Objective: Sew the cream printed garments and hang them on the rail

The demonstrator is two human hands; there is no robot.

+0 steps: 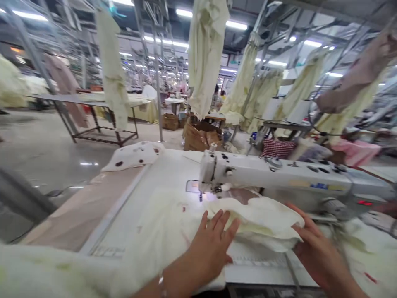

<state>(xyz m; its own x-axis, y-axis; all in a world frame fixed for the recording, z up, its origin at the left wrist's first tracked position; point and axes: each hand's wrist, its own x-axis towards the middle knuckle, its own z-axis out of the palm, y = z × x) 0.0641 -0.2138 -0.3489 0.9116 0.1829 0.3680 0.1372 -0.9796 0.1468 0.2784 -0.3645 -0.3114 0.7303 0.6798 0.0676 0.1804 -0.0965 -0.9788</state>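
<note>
A pale yellow fabric piece (263,213) lies across the bed of a white sewing machine (248,174), partly under the presser foot (201,197), where a small light glows. My left hand (211,244) rests on the cloth just in front of the foot, its fingers spread. At the right end of the piece, my right hand (316,244) pinches the fabric edge between thumb and fingers, lifting it a little off the table. More of the pale cloth spreads left over the white tabletop (167,167) and down toward me.
A spotted white cloth (133,156) lies at the table's far left corner. More pale fabric (372,252) is bunched at the right. Garments (206,58) hang from overhead rails beyond the machine. A cardboard box (198,136) stands behind it, and a metal-framed table (93,101) farther left.
</note>
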